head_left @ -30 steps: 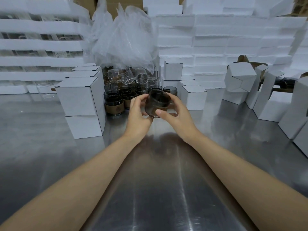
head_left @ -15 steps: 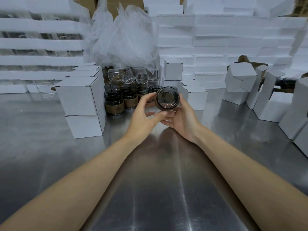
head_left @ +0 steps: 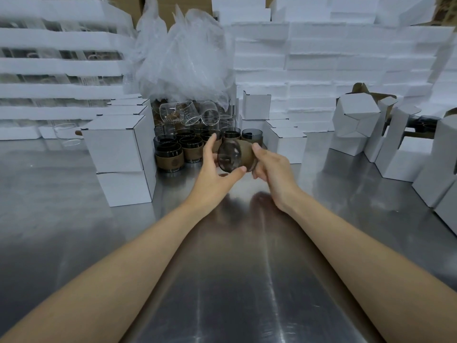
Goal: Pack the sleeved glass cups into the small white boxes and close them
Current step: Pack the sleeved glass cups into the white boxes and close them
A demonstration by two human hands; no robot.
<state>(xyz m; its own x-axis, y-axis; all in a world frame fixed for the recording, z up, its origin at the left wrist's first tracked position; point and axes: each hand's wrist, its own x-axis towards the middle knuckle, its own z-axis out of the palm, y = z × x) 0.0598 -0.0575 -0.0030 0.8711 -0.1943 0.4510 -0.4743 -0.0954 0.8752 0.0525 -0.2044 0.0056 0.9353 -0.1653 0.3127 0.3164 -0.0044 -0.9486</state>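
Cup point(head_left: 233, 156) now sideways between left hand point(head_left: 214, 175), right hand point(head_left: 272, 169).

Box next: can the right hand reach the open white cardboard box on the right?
Probably, once freed: the right hand grips the brown-sleeved smoky glass cup; bare steel table lies before the box.
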